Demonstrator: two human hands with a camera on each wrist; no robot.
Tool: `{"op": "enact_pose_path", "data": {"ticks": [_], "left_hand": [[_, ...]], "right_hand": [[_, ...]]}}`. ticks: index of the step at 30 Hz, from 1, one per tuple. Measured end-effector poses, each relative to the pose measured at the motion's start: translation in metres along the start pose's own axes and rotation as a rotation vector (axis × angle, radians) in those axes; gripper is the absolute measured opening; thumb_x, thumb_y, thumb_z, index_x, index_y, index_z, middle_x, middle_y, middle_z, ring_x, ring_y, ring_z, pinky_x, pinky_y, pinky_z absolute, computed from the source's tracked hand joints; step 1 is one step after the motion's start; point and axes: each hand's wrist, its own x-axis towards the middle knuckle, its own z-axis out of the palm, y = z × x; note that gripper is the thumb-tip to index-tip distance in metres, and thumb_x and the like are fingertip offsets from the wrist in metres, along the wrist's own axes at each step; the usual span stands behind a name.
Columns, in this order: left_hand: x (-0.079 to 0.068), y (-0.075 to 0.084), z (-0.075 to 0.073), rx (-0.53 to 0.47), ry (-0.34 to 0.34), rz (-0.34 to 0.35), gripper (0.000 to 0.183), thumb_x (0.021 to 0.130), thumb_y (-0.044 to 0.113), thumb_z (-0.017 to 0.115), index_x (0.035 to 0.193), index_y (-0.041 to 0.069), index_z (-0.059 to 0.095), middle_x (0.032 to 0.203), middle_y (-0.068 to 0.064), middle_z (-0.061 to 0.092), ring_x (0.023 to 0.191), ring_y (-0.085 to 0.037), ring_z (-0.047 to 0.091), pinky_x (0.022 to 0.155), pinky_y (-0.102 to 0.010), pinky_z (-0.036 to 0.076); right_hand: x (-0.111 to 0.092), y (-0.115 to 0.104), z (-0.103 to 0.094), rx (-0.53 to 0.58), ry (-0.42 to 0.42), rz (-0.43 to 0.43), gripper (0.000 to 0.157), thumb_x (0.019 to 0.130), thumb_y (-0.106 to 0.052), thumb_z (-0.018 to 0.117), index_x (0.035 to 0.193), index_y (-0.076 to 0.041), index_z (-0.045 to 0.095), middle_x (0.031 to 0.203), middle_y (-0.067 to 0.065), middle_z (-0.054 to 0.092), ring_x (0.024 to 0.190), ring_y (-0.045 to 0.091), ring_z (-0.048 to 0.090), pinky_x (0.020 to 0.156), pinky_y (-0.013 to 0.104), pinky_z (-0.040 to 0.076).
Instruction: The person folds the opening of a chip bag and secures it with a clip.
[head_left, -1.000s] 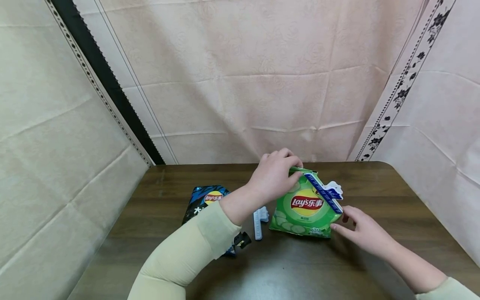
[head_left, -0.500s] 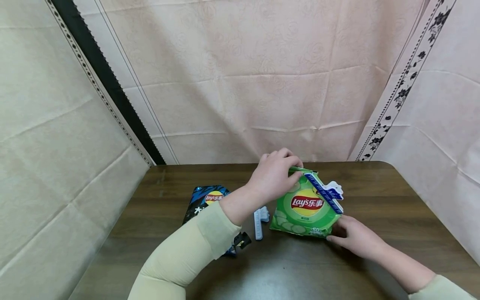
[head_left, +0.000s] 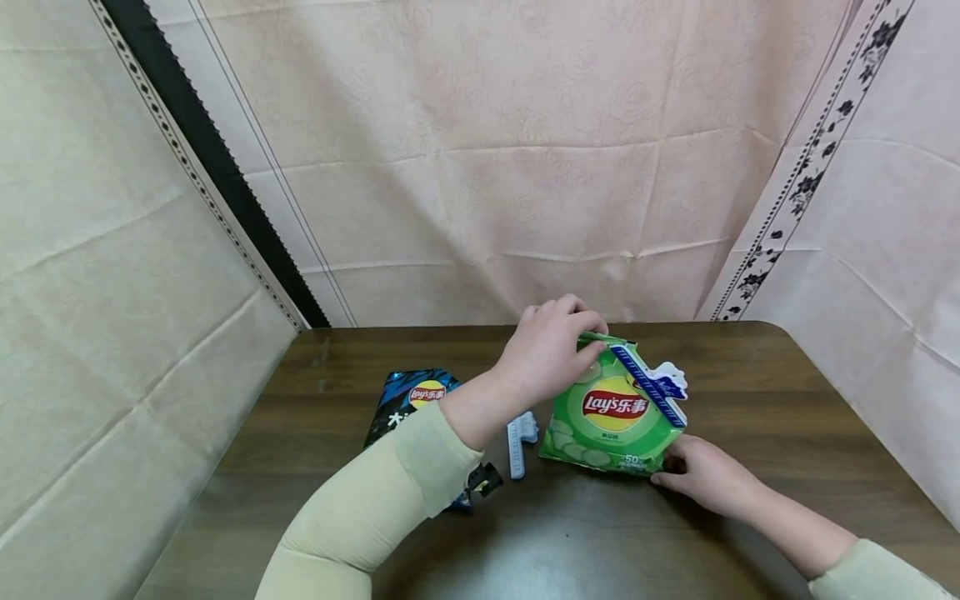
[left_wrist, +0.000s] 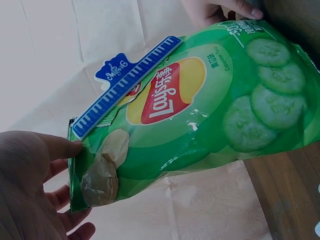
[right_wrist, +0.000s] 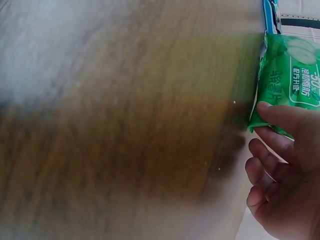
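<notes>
A green Lay's potato chip bag [head_left: 581,425], cucumber flavor, is held between both hands. Its top right corner is folded over at a slant under a blue and white clip [head_left: 651,388] with a piano-key pattern, which the left wrist view shows lettered "Music" [left_wrist: 120,75]. My left hand [head_left: 547,348] pinches the bag's top left corner, thumb in front. At the lower right corner, my right hand [head_left: 708,475] pinches the bag; its thumb [right_wrist: 280,116] lies on the printed front in the right wrist view, other fingers loosely curled below.
Left of the green bag, a light blue clip [head_left: 516,450] lies on the brown wooden table [head_left: 570,550]. A black and blue Lay's bag [head_left: 405,396] lies further left, partly hidden by my left forearm. Pale cloth [head_left: 480,167] hangs behind the table.
My right hand has slid down the bag's right edge, from beside the clip's lower end to the bottom corner, and pinches there. The left hand and the bag have hardly moved.
</notes>
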Motion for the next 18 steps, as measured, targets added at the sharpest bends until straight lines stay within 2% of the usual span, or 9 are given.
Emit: {"op": "enact_pose_path", "data": {"ticks": [10, 18], "left_hand": [[0.0017, 0.0007, -0.0008, 0.010, -0.007, -0.001, 0.020, 0.098, 0.041, 0.060, 0.113, 0.031, 0.070, 0.118, 0.008, 0.057, 0.109, -0.013, 0.053, 0.097, -0.038, 0.039], [0.0076, -0.0007, 0.0010, 0.007, 0.001, -0.016, 0.019, 0.098, 0.041, 0.061, 0.112, 0.032, 0.071, 0.117, 0.008, 0.057, 0.109, -0.013, 0.053, 0.098, -0.038, 0.038]], "right_hand": [[0.0013, 0.0009, 0.0028, -0.024, 0.018, 0.021, 0.029, 0.082, -0.026, 0.081, 0.105, -0.016, 0.066, 0.089, -0.008, 0.064, 0.083, 0.009, 0.059, 0.073, 0.035, 0.051], [0.0012, 0.0002, 0.0019, -0.003, 0.000, 0.050, 0.027, 0.083, -0.026, 0.080, 0.103, -0.014, 0.068, 0.090, -0.007, 0.065, 0.083, 0.010, 0.060, 0.072, 0.037, 0.051]]}}
